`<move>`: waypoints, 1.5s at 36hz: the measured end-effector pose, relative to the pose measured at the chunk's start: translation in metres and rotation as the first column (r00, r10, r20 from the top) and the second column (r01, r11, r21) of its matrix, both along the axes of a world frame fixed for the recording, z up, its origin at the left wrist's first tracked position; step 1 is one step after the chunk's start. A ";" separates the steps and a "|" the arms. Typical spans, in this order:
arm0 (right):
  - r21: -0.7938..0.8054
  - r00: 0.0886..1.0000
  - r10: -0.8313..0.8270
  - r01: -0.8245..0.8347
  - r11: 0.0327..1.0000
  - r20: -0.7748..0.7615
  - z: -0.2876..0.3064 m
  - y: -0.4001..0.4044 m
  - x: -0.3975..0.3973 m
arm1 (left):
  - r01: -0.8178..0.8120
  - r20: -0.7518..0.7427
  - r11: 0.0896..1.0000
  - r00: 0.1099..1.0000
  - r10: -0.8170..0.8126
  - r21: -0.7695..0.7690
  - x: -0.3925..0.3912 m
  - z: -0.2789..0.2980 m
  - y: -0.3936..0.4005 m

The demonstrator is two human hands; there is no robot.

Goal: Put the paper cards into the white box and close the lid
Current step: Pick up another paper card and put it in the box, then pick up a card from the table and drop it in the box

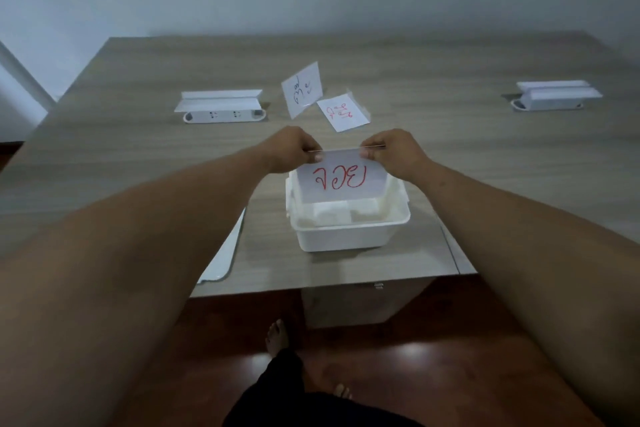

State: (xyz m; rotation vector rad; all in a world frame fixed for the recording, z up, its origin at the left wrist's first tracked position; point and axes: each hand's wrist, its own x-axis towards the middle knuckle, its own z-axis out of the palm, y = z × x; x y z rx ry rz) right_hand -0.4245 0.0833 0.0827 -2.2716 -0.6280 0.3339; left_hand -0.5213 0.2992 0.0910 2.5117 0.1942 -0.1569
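Observation:
A white paper card with red writing (343, 180) hangs upright over the open white box (349, 234). My left hand (294, 147) pinches its top left corner and my right hand (391, 149) pinches its top right corner. The card's lower edge dips just inside the box, at the far side. Farther back on the table stands a card with dark writing (303, 88), tilted up, and beside it lies a card with red writing (343, 113). The white lid (221, 253) lies flat to the left of the box, partly hidden by my left forearm.
The wooden table (138, 135) carries two white pop-up socket units, one at the back left (221, 106) and one at the back right (556, 95). The table's near edge runs just in front of the box. Below it are a dark red floor and bare feet.

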 end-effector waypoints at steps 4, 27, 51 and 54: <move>-0.063 0.999 0.039 -0.040 0.997 -0.030 -0.022 -0.015 -0.015 | 0.011 -0.079 1.000 0.997 -0.009 0.019 -0.014 -0.024 -0.013; -0.224 0.983 0.047 -0.088 0.971 -0.180 -0.024 0.002 0.037 | -0.034 -0.164 0.999 0.986 0.041 0.043 0.042 -0.023 0.032; -0.443 0.995 -0.064 0.022 0.896 -0.081 -0.047 0.193 0.242 | -0.339 -0.070 0.935 0.935 0.347 0.103 0.316 -0.101 0.214; -0.434 0.990 -0.098 0.044 0.900 -0.103 -0.052 0.195 0.255 | -0.367 -0.063 0.928 0.926 0.371 0.066 0.327 -0.116 0.212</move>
